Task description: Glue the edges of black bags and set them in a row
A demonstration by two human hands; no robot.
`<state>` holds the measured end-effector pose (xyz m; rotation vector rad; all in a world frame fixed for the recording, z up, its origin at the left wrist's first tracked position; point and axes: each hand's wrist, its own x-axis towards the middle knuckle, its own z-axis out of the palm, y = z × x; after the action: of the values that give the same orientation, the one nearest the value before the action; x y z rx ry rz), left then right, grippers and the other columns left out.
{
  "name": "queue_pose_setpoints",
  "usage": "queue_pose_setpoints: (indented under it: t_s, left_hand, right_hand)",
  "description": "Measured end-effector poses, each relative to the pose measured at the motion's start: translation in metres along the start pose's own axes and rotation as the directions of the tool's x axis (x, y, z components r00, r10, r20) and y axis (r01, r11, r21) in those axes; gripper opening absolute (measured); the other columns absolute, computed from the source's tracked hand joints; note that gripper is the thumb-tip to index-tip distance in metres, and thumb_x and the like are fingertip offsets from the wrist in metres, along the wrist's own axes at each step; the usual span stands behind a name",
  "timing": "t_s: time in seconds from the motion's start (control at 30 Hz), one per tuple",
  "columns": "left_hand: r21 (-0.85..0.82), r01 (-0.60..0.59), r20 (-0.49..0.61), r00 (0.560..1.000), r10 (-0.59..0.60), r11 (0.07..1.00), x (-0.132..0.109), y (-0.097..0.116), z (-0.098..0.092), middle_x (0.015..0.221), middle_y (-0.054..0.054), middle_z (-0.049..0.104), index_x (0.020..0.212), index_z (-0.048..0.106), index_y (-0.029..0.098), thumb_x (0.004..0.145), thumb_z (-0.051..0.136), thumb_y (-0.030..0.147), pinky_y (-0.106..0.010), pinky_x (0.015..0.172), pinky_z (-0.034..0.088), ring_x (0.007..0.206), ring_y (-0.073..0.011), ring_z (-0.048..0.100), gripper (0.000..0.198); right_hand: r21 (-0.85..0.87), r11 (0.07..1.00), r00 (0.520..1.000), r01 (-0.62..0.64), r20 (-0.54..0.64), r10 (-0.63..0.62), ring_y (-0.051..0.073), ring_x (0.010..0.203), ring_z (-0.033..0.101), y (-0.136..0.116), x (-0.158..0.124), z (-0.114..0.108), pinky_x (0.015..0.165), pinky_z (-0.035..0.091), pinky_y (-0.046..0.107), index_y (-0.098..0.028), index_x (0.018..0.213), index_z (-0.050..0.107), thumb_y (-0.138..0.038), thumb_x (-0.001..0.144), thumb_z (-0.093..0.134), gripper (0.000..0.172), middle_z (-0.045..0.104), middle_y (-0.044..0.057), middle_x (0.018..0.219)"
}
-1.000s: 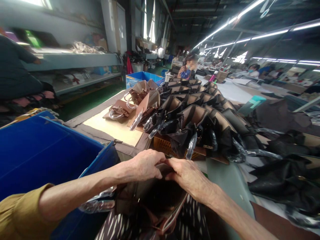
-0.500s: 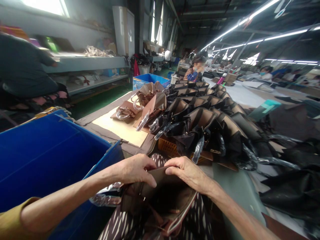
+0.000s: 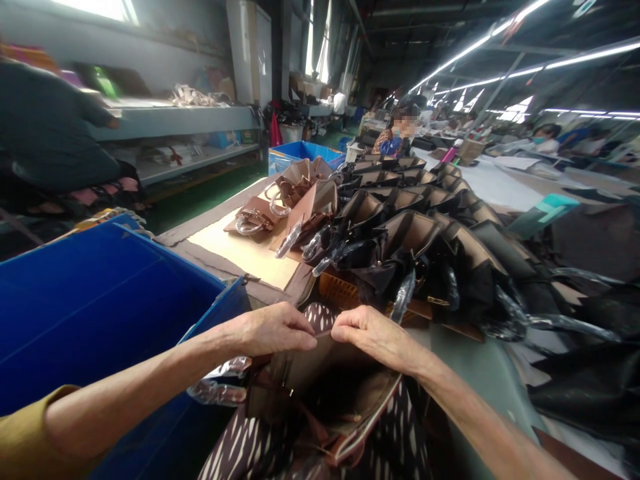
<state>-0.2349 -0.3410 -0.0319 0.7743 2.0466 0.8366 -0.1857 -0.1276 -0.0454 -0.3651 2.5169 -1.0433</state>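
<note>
My left hand [image 3: 267, 329] and my right hand [image 3: 373, 335] both pinch the far top rim of an open brown handbag [image 3: 320, 387] that rests on my lap, on a dark cloth with white marks. The fingertips of the two hands nearly meet above the bag's mouth. A plastic-wrapped handle [image 3: 217, 387] of the bag sticks out to the left under my left forearm. The inside of the bag is dark.
A big blue crate [image 3: 100, 307] stands at my left. On the table [image 3: 240, 250] ahead lie tan handbags [image 3: 295, 197] and long rows of dark open handbags [image 3: 415, 227]. An orange basket [image 3: 340, 290] sits under them. Other people work farther back and at the left.
Both hands have risen a little with the bag's rim, and the fingertips have drawn closer together. The view has shifted slightly.
</note>
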Motion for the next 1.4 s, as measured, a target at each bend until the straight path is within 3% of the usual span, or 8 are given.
queue_pose_setpoints:
  t_s: [0.23, 0.4, 0.6, 0.7, 0.83, 0.93, 1.13, 1.4]
  left_hand:
    - [-0.049, 0.036, -0.002, 0.999, -0.036, 0.998, 0.003, 0.001, -0.001, 0.046, 0.006, 0.026, 0.056, 0.05, 0.016, 0.071, 0.05, 0.033, -0.025, 0.04, 0.014, 0.043, -0.0077, 0.023, 0.023]
    - [-0.1, 0.062, 0.0, 0.998, -0.062, 0.993, 0.007, 0.001, 0.001, 0.044, 0.007, 0.027, 0.05, 0.044, 0.017, 0.066, 0.053, 0.03, -0.026, 0.041, 0.013, 0.043, -0.0073, 0.023, 0.023]
    - [-0.158, 0.021, -0.001, 1.0, -0.021, 0.987, 0.012, -0.001, 0.002, 0.045, 0.007, 0.026, 0.049, 0.045, 0.016, 0.065, 0.055, 0.028, -0.026, 0.042, 0.013, 0.045, -0.0073, 0.022, 0.023]
    - [-0.155, -0.005, 0.023, 1.0, 0.008, 0.988, 0.008, -0.003, -0.003, 0.047, 0.007, 0.028, 0.051, 0.044, 0.016, 0.07, 0.055, 0.036, -0.025, 0.042, 0.014, 0.045, -0.0071, 0.023, 0.03]
    - [-0.205, 0.082, 0.025, 0.997, -0.078, 0.975, -0.004, -0.014, -0.009, 0.048, 0.005, 0.034, 0.058, 0.046, 0.017, 0.075, 0.048, 0.06, -0.023, 0.04, 0.018, 0.044, -0.008, 0.028, 0.046]
    - [-0.242, 0.098, 0.001, 0.995, -0.101, 0.965, -0.014, -0.025, -0.01, 0.05, 0.004, 0.038, 0.06, 0.047, 0.017, 0.075, 0.046, 0.064, -0.022, 0.042, 0.025, 0.046, -0.0092, 0.034, 0.05]
    - [-0.256, 0.107, -0.007, 0.994, -0.112, 0.961, -0.018, -0.032, -0.004, 0.053, 0.003, 0.043, 0.073, 0.063, 0.013, 0.074, 0.054, 0.047, -0.021, 0.043, 0.026, 0.05, -0.0095, 0.036, 0.035]
    - [-0.336, 0.194, 0.024, 0.98, -0.198, 0.922, -0.014, -0.023, 0.009, 0.05, 0.004, 0.042, 0.069, 0.063, 0.011, 0.067, 0.053, 0.034, -0.021, 0.041, 0.023, 0.045, -0.0084, 0.034, 0.025]
  right_hand:
    - [-0.084, 0.996, 1.0, 0.005, -0.02, -0.006, 0.009, 0.053, 0.037, -0.011, 0.001, 0.003, 0.05, 0.021, 0.025, -0.018, 0.056, 0.042, -0.032, 0.086, 0.045, 0.033, 0.037, -0.006, 0.053]
    - [-0.131, 0.991, 0.999, 0.014, -0.043, -0.019, 0.01, 0.054, 0.037, -0.017, 0.0, 0.006, 0.052, 0.021, 0.025, -0.018, 0.057, 0.043, -0.035, 0.088, 0.044, 0.035, 0.039, -0.005, 0.053]
    - [-0.144, 0.988, 0.997, 0.055, -0.041, -0.061, 0.009, 0.056, 0.039, -0.023, 0.0, 0.012, 0.054, 0.023, 0.023, -0.021, 0.065, 0.049, -0.031, 0.089, 0.045, 0.026, 0.04, -0.007, 0.055]
    - [-0.151, 0.988, 0.996, 0.034, -0.078, -0.046, 0.009, 0.055, 0.037, -0.025, 0.001, 0.015, 0.053, 0.021, 0.023, -0.02, 0.061, 0.045, -0.03, 0.088, 0.046, 0.029, 0.035, -0.006, 0.055]
    - [-0.169, 0.986, 0.993, -0.013, -0.119, -0.007, 0.009, 0.055, 0.037, -0.023, 0.002, 0.018, 0.053, 0.02, 0.025, -0.019, 0.059, 0.043, -0.03, 0.088, 0.046, 0.031, 0.036, -0.006, 0.055]
    - [-0.187, 0.982, 0.992, -0.019, -0.125, -0.005, 0.01, 0.055, 0.037, -0.022, 0.003, 0.019, 0.053, 0.02, 0.025, -0.019, 0.058, 0.042, -0.031, 0.088, 0.045, 0.032, 0.038, -0.005, 0.055]
    - [-0.182, 0.983, 0.994, -0.002, -0.111, -0.018, 0.01, 0.055, 0.038, -0.022, 0.0, 0.02, 0.053, 0.02, 0.025, -0.019, 0.059, 0.042, -0.035, 0.089, 0.043, 0.034, 0.037, -0.006, 0.055]
    - [-0.215, 0.976, 0.993, -0.022, -0.122, -0.005, 0.01, 0.054, 0.038, -0.022, -0.003, 0.023, 0.052, 0.021, 0.025, -0.019, 0.057, 0.041, -0.036, 0.089, 0.042, 0.036, 0.037, -0.005, 0.054]
